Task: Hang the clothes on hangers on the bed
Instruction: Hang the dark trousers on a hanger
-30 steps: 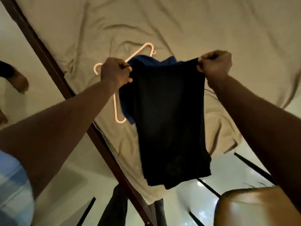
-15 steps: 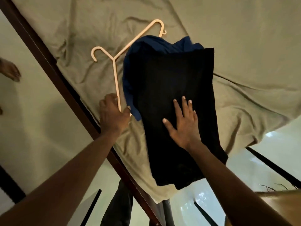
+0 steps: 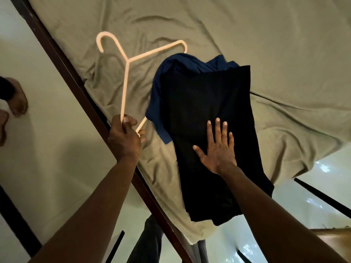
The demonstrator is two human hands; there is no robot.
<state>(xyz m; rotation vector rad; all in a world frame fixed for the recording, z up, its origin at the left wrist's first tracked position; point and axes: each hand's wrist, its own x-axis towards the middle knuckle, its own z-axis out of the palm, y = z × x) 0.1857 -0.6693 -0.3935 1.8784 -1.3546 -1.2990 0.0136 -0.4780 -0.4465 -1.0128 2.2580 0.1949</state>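
Hands: L (image 3: 124, 138) grips hanger (image 3: 126, 73); R (image 3: 218, 149) flat, fingers spread, on black garment (image 3: 205, 103).

No readable text, label, number or sign anywhere.

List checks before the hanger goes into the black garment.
1. Hanger held: ok. The left hand grips its lower corner.
2. Black garment pinned: ok. The right hand lies flat on it, fingers straight.
3. Hanger free of clothes: cannot tell. Its lower bar disappears behind the blue garment.
4. Opening reachable: cannot tell. The black garment lies folded and no neck or waist shows.
5. Garments separated: not ok. The black one lies on top of the blue one.
6. Black garment fully on the bed: not ok. Its near end overhangs the edge.
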